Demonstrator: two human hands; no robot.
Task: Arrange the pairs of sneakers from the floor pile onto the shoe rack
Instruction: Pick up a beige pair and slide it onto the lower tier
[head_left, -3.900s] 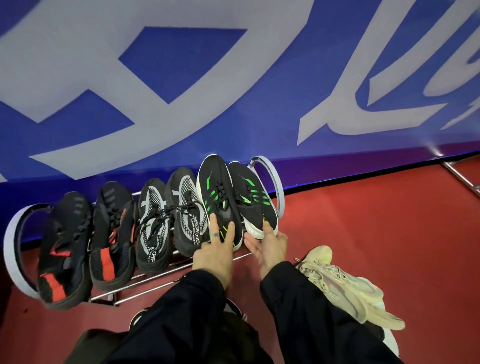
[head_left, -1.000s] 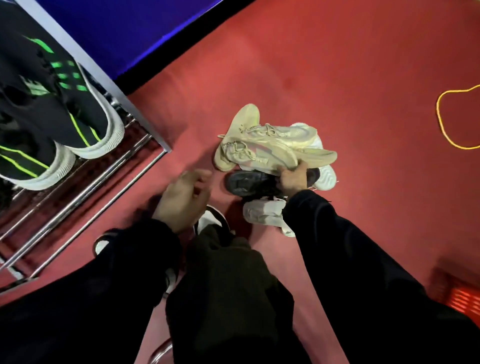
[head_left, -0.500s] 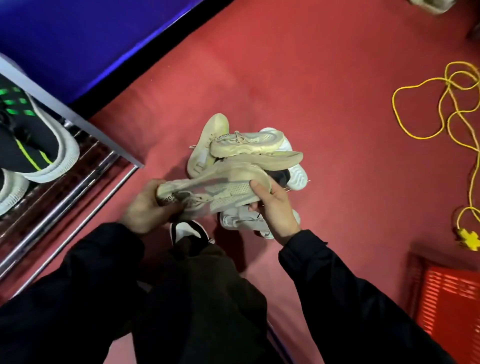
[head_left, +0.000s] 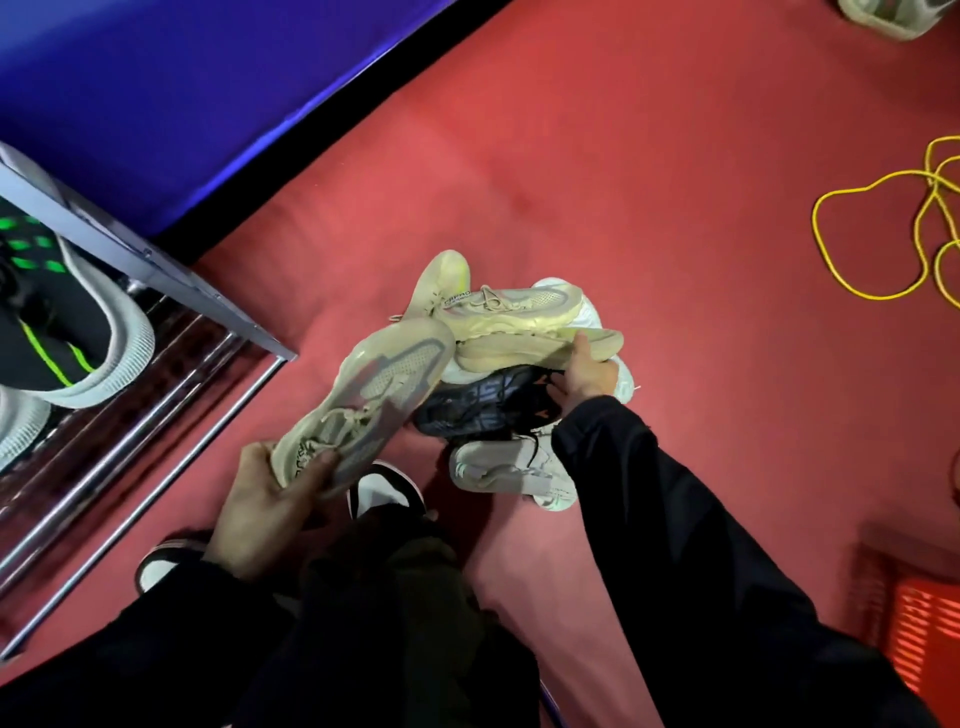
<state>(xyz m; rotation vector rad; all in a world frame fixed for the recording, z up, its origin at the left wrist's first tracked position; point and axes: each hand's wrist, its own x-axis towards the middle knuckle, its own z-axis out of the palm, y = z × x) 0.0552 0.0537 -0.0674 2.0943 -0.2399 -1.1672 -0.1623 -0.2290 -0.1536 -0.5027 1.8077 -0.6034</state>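
My left hand (head_left: 260, 504) grips a beige mesh sneaker (head_left: 369, 395) by its heel and holds it tilted above the floor, toe pointing at the pile. The pile on the red floor holds another beige sneaker (head_left: 498, 306), a beige sneaker on its side (head_left: 524, 351), a black sneaker (head_left: 478, 405) and a pale one (head_left: 509, 467). My right hand (head_left: 589, 374) closes around the end of the sideways beige sneaker, thumb on its sole, fingers against the black one. The shoe rack (head_left: 208, 306) stands at the left with a black-and-green sneaker (head_left: 57, 332) on it.
The rack's chrome bars (head_left: 145, 431) run along the lower left. My own black-and-white shoe (head_left: 384, 488) is just below the held sneaker. A yellow cord (head_left: 878, 239) lies at the right, a red crate (head_left: 924, 634) at the lower right, and a lone sneaker (head_left: 883, 15) at the top right.
The beige sneaker has passed fully into my left hand and swung toward the rack. My right hand let go of it and returned to the pile, closing on the sideways beige sneaker.
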